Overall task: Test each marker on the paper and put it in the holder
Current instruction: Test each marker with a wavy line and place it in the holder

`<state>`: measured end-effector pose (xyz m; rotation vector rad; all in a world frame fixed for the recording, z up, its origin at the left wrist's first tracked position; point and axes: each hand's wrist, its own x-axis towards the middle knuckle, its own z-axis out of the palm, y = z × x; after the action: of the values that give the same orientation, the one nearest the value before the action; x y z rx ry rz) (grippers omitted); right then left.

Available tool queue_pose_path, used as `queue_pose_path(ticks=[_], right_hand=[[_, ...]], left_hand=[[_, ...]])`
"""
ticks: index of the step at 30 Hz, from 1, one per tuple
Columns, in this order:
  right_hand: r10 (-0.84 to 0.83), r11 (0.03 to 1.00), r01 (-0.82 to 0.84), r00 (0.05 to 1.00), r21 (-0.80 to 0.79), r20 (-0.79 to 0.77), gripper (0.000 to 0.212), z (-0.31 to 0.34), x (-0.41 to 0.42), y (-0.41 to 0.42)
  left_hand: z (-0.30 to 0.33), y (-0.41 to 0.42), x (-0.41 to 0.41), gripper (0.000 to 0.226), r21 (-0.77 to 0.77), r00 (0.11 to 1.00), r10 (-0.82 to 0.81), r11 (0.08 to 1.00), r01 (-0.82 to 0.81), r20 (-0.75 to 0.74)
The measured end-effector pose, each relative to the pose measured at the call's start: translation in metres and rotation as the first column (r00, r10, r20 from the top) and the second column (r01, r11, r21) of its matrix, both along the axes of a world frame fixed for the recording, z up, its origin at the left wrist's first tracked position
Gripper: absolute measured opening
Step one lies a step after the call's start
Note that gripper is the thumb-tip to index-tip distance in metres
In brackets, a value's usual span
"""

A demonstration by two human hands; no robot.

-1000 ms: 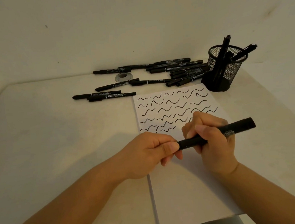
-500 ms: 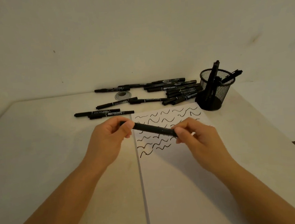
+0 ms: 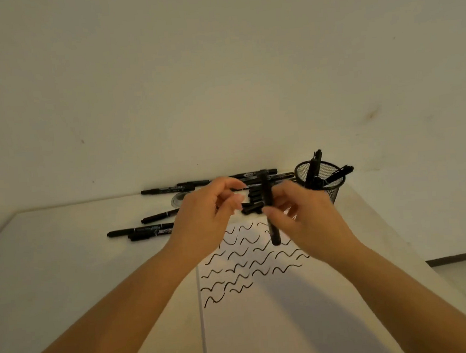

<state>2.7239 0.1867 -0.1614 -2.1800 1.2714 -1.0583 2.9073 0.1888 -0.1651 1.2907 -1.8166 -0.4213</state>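
My right hand pinches a black marker that stands nearly upright above the white paper, whose far half is covered with black wavy test strokes. My left hand hovers just left of the marker with its fingers curled and apart, holding nothing. The black mesh holder stands at the far right of the table with several markers sticking out of it. Several black markers lie loose beyond the paper, partly hidden by my hands.
The white table ends at a wall along its far edge and drops off on the right. A small round roll of tape lies among the loose markers.
The view tilted upward. My left hand let go of the marker. My right hand swung it from lying across to nearly upright and lifted it toward the holder.
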Motion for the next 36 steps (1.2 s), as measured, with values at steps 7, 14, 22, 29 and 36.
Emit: queue_pose_path(ticks=[7,14,22,29,36], right_hand=[[-0.225,0.969,0.244,0.930,-0.031,0.290,0.025,0.031,-0.040,-0.041],[-0.332,0.927,0.366,0.900,-0.076,0.281,0.051,0.025,-0.055,-0.062],[-0.379,0.918,0.380,0.925,-0.110,0.035,0.063,0.000,-0.060,-0.070],[-0.372,0.924,0.366,0.927,-0.106,-0.040,0.031,-0.020,-0.057,-0.076],[-0.381,0.921,0.373,0.923,-0.113,-0.059,0.017,-0.022,-0.054,-0.077]], left_hand=[[-0.037,-0.085,0.019,0.017,0.164,0.904,0.148,0.960,-0.229,0.400],[-0.057,-0.139,0.020,0.024,0.161,0.803,0.094,0.960,-0.230,0.588],[-0.069,-0.160,0.013,0.023,0.122,0.743,0.114,0.959,-0.255,0.660],[-0.072,-0.164,0.005,0.022,0.146,0.726,0.109,0.949,-0.278,0.679],[-0.073,-0.163,0.008,0.029,0.084,0.635,0.113,0.959,-0.271,0.764]])
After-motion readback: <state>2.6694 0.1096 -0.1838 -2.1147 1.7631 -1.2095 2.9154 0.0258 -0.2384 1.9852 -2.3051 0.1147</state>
